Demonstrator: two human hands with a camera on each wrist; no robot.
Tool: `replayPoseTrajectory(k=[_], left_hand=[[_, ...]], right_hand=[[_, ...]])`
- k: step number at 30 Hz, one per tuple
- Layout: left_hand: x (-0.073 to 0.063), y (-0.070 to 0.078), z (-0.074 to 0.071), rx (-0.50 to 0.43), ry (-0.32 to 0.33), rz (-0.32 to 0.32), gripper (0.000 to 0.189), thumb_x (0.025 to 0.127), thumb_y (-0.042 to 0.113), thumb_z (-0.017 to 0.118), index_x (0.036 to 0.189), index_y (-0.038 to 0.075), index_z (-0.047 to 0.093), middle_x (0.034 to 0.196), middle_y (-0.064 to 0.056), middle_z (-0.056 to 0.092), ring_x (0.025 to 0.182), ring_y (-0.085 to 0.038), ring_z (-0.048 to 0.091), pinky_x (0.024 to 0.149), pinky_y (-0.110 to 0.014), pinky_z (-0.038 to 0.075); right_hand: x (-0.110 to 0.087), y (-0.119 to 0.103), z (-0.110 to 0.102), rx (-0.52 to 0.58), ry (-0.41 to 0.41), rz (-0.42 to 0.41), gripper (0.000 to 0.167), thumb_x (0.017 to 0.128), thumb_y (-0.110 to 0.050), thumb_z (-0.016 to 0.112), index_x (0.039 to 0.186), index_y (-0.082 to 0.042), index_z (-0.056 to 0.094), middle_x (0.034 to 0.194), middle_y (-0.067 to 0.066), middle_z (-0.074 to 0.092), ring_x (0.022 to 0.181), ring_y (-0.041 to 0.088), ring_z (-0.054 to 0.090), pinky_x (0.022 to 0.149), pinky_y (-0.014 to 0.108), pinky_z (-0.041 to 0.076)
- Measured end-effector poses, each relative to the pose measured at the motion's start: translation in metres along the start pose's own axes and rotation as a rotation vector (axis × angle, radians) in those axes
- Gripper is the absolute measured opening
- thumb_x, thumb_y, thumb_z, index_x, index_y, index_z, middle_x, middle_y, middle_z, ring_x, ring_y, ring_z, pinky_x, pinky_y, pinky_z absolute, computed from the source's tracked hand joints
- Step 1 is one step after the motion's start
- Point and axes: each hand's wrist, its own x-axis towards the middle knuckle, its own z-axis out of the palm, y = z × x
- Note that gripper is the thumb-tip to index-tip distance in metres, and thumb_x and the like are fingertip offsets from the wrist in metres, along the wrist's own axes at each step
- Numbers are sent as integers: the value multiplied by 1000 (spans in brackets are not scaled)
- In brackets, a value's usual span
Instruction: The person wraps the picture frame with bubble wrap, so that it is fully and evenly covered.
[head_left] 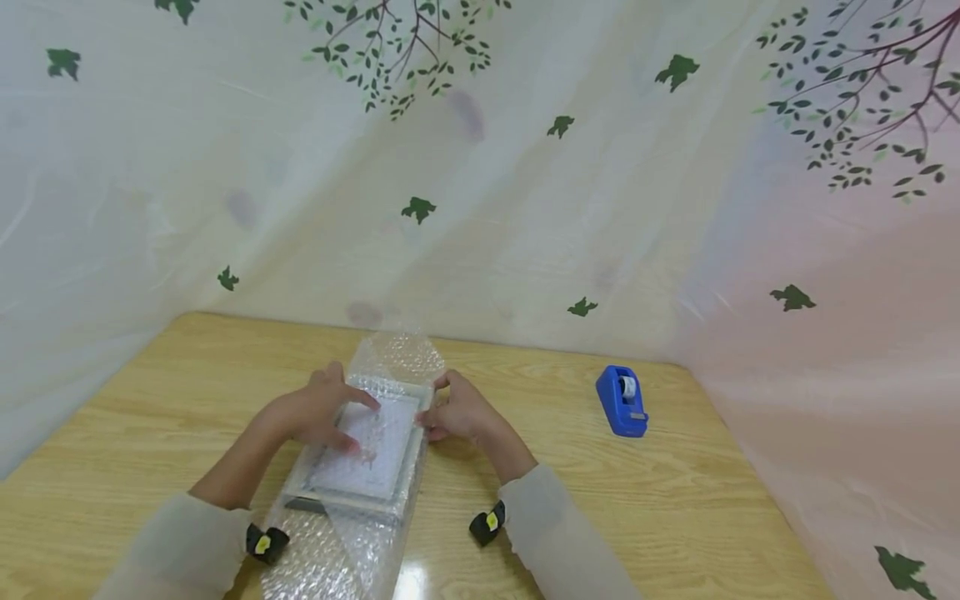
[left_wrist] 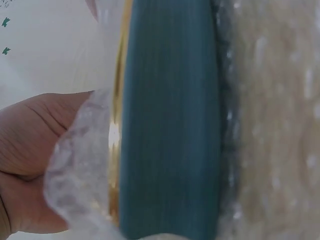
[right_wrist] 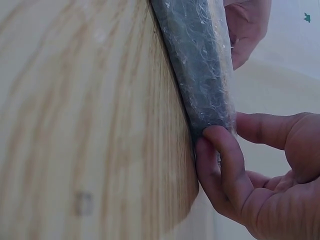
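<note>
A picture frame [head_left: 375,471] lies flat on the table, with clear bubble wrap [head_left: 303,554] over its face and stretching out beyond both ends. Its blue-green side [left_wrist: 172,120] with gold trim [left_wrist: 116,135] fills the middle of the left wrist view. My left hand [head_left: 318,412] rests on the wrapped face, fingers and thumb spread apart. At the right edge my right hand [head_left: 461,408] grips the frame through the wrap. In the right wrist view the thumb [right_wrist: 265,129] lies on top, while curled fingers [right_wrist: 230,160] press against the side.
A blue tape dispenser [head_left: 622,402] with a roll of tape stands toward the right rear of the wooden table [head_left: 540,467]. Behind and beside the table hangs a pale curtain [head_left: 495,250] printed with leaves and branches. Black bands [head_left: 487,523] circle both wrists.
</note>
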Motion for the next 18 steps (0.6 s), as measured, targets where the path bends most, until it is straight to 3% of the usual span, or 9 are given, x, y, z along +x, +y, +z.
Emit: replayPoseTrajectory(k=[13,18], left_hand=[[-2,2,1,33,-56,-46,54,78,29,89,129,27,72,114,-23,41,98,-35,39,74,-47,46],[-3,8,1,32,-56,-52,53,80,24,88,130,24,71,122,-23,43,103,-37,40,76,-49,47]], right_hand=[[0,-2,-4,-11,-2,13,52,86,2,80,126,0,47,100,19,65,74,27,73,69,38,61],[-1,-3,-6,-1,-16,18,53,86,1,80,127,-1,47,102,19,65,74,27,73,71,40,61]])
